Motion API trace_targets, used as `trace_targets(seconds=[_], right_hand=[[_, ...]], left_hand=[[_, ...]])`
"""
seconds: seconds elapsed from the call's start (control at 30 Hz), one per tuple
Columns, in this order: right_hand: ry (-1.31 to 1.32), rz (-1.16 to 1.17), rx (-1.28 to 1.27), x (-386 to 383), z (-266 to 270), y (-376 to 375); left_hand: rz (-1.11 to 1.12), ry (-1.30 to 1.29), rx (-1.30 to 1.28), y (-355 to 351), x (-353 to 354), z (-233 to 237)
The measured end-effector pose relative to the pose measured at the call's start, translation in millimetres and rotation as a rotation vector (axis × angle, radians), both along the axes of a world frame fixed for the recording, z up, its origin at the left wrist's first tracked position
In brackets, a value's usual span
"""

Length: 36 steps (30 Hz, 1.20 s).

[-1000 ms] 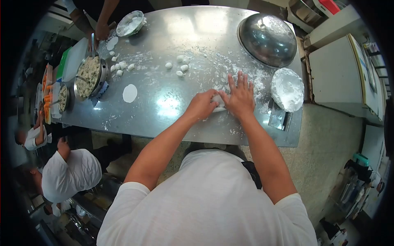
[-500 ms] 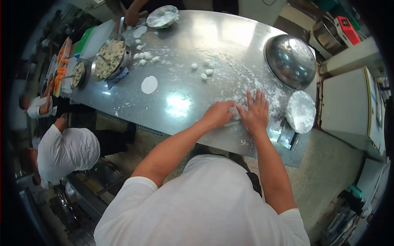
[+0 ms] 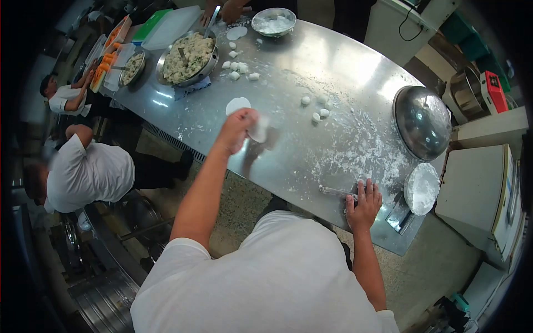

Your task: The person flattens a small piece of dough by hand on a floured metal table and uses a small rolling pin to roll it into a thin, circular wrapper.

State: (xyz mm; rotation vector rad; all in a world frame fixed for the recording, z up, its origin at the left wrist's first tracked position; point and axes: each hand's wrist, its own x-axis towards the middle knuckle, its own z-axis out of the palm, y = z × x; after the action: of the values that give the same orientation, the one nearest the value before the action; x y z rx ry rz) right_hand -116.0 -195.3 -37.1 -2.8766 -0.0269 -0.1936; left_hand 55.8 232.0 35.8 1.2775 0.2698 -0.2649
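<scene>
Above the table, my left hand [image 3: 237, 130] is closed on a thin, round dough wrapper [image 3: 259, 131], which is blurred by motion. Just behind it another flat dough wrapper [image 3: 237, 105] lies on the steel. My right hand [image 3: 364, 206] is low at the table's near edge, fingers stretched out flat. It rests at the right end of a floury rolling pin [image 3: 335, 191]; how far the pin runs under the hand is hidden. Several small dough pieces [image 3: 316, 116] sit mid-table among scattered flour.
On the steel table [image 3: 288, 161], a bowl of flour [image 3: 422, 188] and a metal scraper [image 3: 398, 215] are at right, below an upturned metal bowl [image 3: 423, 122]. A pan of filling [image 3: 189, 58] stands at left. A co-worker's hands [image 3: 227, 10] are at the far edge.
My left hand has swung left and up from the rolling pin, carrying a dough wrapper. My right hand has stayed by the pin. The camera view has shifted.
</scene>
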Motion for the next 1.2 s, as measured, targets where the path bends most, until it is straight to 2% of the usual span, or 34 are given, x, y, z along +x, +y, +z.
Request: trace_targets(seconds=[0.17,0.23,0.37,0.43,0.5,0.57,0.63,0.7,0.77,0.83,0.97,1.03,1.07,1.13,1.17,1.2], right_hand=[[-0.003,-0.008,-0.002,-1.3,-1.4,0.6],[0.002,-0.008,-0.002,-1.0,0.0,0.7],[0.023,-0.014,0.001,-0.5,0.4,-0.5],[0.013,-0.007,0.009,-0.3,0.1,0.0],[0.001,0.000,0.012,-1.7,-0.6,-0.5],[-0.003,-0.001,0.006,-0.8,-1.7,-1.6],[-0.003,0.009,0.013,0.1,-0.7,-1.5],[0.000,0.010,0.019,0.4,0.1,0.3],[0.016,-0.002,0.019,0.0,1.5,-0.4],[0.016,0.002,0.018,-0.6,1.1,-0.8],[0.024,0.003,0.027,-0.3,0.0,-0.9],[0.021,0.004,0.030,-0.6,-0.1,-0.8],[0.023,0.000,0.032,-0.4,0.1,-1.2],[0.006,0.003,0.034,1.5,-1.5,-1.5],[0.001,0.004,0.032,-0.3,-2.6,-1.7],[0.004,-0.002,0.029,-0.8,-3.9,-1.4]], left_hand=[[0.200,-0.054,-0.054,60.6,40.8,0.9],[0.284,0.145,0.336,75.7,50.6,-13.6],[0.307,0.080,0.528,90.1,57.8,-50.0],[0.221,-0.008,0.718,91.3,57.0,-54.4],[0.249,-0.020,0.715,86.7,59.3,-54.6],[0.325,0.022,0.393,78.9,60.8,-49.5],[0.313,0.038,0.415,76.5,61.9,-46.8],[0.293,0.100,0.233,71.7,59.0,-43.0],[0.282,0.057,0.144,67.1,58.5,-36.2],[0.268,-0.041,-0.053,64.3,57.7,-26.2],[0.312,-0.069,-0.053,75.5,62.7,-41.1],[0.256,0.052,0.936,86.2,64.8,-57.6],[0.258,0.049,0.937,82.2,63.0,-59.5],[0.477,-0.278,1.218,56.1,54.6,-41.1],[0.475,-0.279,1.219,50.2,59.3,-32.7],[0.672,-0.425,0.967,45.7,69.2,-29.2]])
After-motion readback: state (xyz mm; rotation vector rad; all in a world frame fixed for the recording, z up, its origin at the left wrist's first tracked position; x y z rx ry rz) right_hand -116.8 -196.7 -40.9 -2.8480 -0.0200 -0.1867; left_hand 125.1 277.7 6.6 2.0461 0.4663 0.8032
